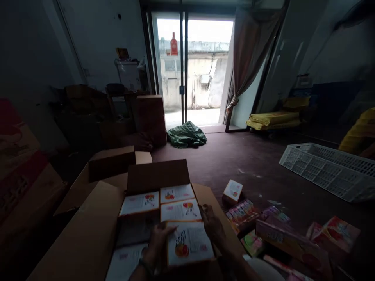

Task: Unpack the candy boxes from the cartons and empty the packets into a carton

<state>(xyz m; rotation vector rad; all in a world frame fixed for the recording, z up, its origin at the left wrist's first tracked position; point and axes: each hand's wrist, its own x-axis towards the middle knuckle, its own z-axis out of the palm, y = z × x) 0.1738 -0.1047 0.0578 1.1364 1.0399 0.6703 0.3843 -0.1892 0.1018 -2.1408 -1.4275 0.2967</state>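
A large open cardboard carton [158,171] stands in front of me, with several white boxes printed with citrus fruit inside. The nearest white box [193,246] sits higher than its neighbours. At its left edge is my left hand [156,242], with a finger lying over the top face and the other fingers curled out of sight down the side. My right hand [213,224] is along the carton's right side, fingers stretched forward beside the middle white box [180,210]. A darker gap [136,230] shows left of my left hand, between two white boxes.
Right of the carton, a loose white box [233,191] and several colourful packs [243,214] lie on the floor. Farther right is a white plastic crate [319,168]. Another open carton [111,164] stands behind left. A green sheet [187,134] lies by the glass door.
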